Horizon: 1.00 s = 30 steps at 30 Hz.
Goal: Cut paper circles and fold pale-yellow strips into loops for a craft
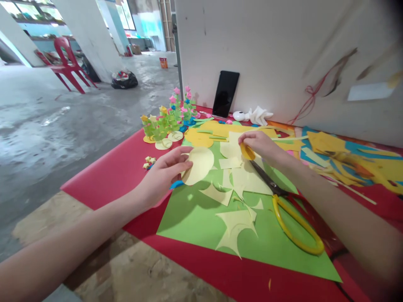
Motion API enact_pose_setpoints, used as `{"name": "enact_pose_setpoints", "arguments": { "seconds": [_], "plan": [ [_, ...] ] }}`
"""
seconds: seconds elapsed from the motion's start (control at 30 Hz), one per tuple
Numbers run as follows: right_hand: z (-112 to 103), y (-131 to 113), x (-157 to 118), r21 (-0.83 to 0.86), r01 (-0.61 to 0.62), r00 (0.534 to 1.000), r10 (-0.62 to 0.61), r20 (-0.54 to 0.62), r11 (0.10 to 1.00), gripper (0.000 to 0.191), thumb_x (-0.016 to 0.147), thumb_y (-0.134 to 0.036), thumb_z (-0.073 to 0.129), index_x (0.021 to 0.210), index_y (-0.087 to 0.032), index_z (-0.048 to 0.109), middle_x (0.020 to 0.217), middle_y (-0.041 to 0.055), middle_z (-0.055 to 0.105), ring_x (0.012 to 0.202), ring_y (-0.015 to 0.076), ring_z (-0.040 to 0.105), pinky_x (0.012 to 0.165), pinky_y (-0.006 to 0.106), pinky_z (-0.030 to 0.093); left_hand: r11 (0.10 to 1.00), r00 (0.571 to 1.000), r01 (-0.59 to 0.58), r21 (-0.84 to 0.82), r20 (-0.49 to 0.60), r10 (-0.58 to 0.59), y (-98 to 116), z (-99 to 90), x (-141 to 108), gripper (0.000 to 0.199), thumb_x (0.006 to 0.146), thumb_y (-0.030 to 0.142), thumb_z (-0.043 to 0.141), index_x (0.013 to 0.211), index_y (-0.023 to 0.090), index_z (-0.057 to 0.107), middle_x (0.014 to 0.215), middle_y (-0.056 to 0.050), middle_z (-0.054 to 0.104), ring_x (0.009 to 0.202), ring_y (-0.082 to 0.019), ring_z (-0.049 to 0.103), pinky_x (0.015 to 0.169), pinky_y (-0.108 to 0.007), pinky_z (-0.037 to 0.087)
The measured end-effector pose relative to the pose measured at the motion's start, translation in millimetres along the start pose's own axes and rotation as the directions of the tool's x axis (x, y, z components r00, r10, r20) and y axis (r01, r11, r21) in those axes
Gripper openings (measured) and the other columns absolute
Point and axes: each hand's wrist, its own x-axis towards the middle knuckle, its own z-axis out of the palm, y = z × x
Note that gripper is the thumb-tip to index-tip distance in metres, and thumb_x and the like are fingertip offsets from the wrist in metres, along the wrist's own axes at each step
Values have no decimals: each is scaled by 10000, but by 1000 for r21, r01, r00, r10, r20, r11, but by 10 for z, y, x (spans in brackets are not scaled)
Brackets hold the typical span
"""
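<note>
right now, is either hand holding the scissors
No, the scissors lie over the green sheet while the left hand holds a pale yellow disc and the right hand pinches an orange-yellow piece.

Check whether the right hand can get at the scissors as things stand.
Probably yes: the scissors lie near the right hand, and nothing rests on their yellow handle loop. That hand would likely need to release the orange-yellow piece first.

A red chair (66, 68) stands near a black bag (128, 82)
</note>
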Motion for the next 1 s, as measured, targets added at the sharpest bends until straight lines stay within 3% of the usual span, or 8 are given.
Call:
{"name": "enact_pose_setpoints", "arguments": {
  "seconds": [0.17, 0.3, 0.4, 0.8, 1.0],
  "plan": [
    [48, -35, 187, -237, 138, 987, -114, 113, 962, 276, 869, -307, 542, 1101, -159, 556, 1114, 66, 585, 926, 208, 594, 765, 403, 514, 993, 997, 53, 110, 54, -60, -77, 30, -28, 150, 755, 234, 616, 895, 205, 571, 723, 49, 580, 627, -73, 527, 520, -146, 396],
    [62, -50, 342, -335, 271, 939, -171, 299, 902, 278, 869, -300, 544, 1112, -164, 549, 1120, 70, 583, 929, 204, 594, 774, 410, 512, 985, 989, 98, 145, 97, -112, -80, 81, -64, 110, 755, 220, 604, 826, 185, 527, 686, 52, 570, 592, -74, 525, 499, -150, 381],
    [43, -43, 413, -382, 319, 913, -173, 370, 867, 257, 870, -303, 543, 1084, -164, 565, 1112, 66, 589, 926, 202, 594, 774, 404, 511, 976, 979, 140, 169, 126, -162, -93, 107, -83, 132, 768, 234, 590, 848, 186, 499, 706, 41, 574, 604, -90, 548, 499, -164, 397],
    [-60, 103, 423, -369, 337, 878, -147, 456, 866, 277, 871, -307, 541, 1107, -162, 550, 1108, 69, 587, 918, 200, 597, 768, 406, 514, 968, 951, 194, 161, 210, -226, -162, 128, -66, 256, 735, 209, 586, 917, 194, 407, 743, 31, 570, 634, -120, 597, 538, -206, 467],
    [-143, 30, 324, -290, 239, 918, -118, 379, 927, 268, 866, -302, 550, 1088, -154, 558, 1097, 67, 591, 916, 201, 597, 763, 404, 514, 960, 947, 207, 190, 209, -245, -174, 135, -93, 351, 752, 245, 589, 1067, 214, 436, 748, 22, 565, 588, -124, 589, 464, -201, 470]
  ]
}}
